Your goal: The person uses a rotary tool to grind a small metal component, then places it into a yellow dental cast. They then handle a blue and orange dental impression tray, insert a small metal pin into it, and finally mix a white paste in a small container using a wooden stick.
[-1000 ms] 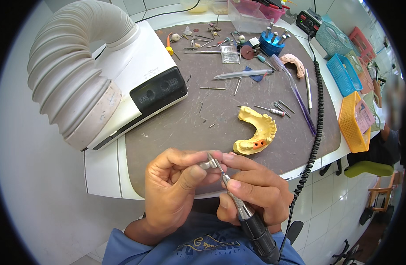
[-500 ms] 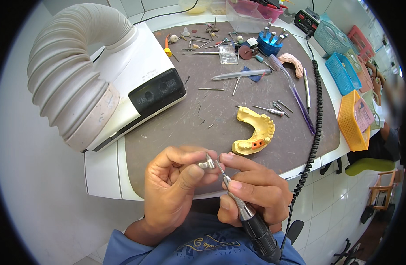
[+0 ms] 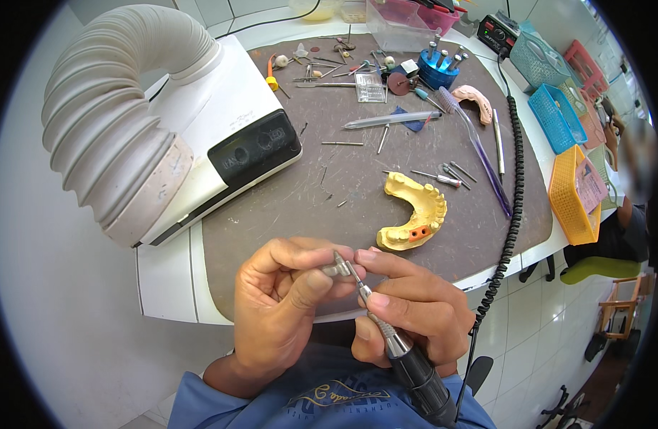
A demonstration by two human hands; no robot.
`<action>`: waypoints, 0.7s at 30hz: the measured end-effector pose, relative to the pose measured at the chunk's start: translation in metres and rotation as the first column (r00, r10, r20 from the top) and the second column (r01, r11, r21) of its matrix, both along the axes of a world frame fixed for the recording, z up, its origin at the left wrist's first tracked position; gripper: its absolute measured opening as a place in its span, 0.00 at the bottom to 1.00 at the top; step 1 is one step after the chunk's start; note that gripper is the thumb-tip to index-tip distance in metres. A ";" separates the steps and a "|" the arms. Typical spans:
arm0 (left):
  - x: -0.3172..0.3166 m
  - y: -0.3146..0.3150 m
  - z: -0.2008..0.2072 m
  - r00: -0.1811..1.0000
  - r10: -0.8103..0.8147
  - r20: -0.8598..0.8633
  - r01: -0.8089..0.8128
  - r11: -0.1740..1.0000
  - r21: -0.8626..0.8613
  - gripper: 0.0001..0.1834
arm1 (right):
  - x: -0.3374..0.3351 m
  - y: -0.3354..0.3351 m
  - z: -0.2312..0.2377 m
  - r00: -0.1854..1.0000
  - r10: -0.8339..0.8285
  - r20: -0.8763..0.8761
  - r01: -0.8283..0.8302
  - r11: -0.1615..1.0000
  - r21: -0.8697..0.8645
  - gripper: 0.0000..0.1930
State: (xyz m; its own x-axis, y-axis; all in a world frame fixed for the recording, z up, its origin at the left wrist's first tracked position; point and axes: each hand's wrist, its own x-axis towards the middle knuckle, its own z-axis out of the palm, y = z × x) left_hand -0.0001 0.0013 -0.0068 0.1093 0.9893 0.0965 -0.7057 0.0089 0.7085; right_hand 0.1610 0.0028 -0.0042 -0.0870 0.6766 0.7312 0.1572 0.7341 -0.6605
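Note:
Between the thumb and fingers of my left hand (image 3: 282,300) is a small silvery metal dental piece (image 3: 334,270) with a pointed end. My right hand (image 3: 418,307) grips a dental handpiece (image 3: 400,347), black at the body and metal toward the nose, like a pen. Its thin bur (image 3: 355,274) meets or nearly meets the piece's right side; I cannot tell if they touch. The fingertips of both hands are close together. Just beyond them a yellow dental cast (image 3: 422,207) lies on the brown mat (image 3: 272,214), with an orange-red section holding two dark holes.
At left stands a white box (image 3: 236,93) with a ribbed hose (image 3: 107,121). Burs, a blue bur stand (image 3: 438,69), a purple toothbrush (image 3: 479,146) and a pink arch-shaped piece (image 3: 475,100) lie beyond. A coiled black cord (image 3: 516,171) runs along the right, beside baskets (image 3: 573,196). Another person is at far right.
The bur has shifted slightly left, closer against the metal dental piece. The piece appears slightly turned in my left fingers. Both hands stay in nearly the same place.

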 end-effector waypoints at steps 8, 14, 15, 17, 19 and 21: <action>0.000 0.000 -0.001 1.000 0.004 -0.017 -0.003 1.000 0.025 0.07 | 0.001 0.003 -0.004 0.999 0.018 -0.035 -0.017 1.000 0.025 0.19; -0.001 0.001 -0.003 0.999 0.003 -0.051 -0.002 0.999 0.035 0.07 | 0.004 0.002 -0.001 0.998 0.060 0.010 -0.061 0.998 0.014 0.18; -0.001 0.001 -0.003 0.999 0.005 -0.052 -0.003 0.999 0.034 0.07 | 0.004 0.002 -0.001 0.998 0.064 0.012 -0.064 0.998 0.016 0.18; 0.000 0.000 -0.001 0.999 0.008 -0.054 -0.006 0.999 0.034 0.07 | 0.004 0.001 -0.001 0.998 0.059 -0.001 -0.059 0.998 0.021 0.18; 0.000 0.000 -0.001 0.999 0.005 -0.035 -0.004 0.999 0.037 0.07 | 0.003 0.001 -0.002 0.999 0.044 -0.009 -0.044 0.999 0.023 0.18; 0.000 -0.001 0.000 1.000 0.004 -0.027 -0.004 0.999 0.033 0.07 | 0.001 0.001 -0.002 1.000 0.019 -0.007 -0.019 1.000 0.024 0.18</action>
State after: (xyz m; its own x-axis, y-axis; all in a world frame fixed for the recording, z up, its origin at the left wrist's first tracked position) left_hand -0.0001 0.0007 -0.0067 0.1084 0.9861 0.1261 -0.6859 -0.0176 0.7275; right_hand 0.1622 0.0038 -0.0064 -0.0942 0.6573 0.7477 0.1379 0.7524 -0.6441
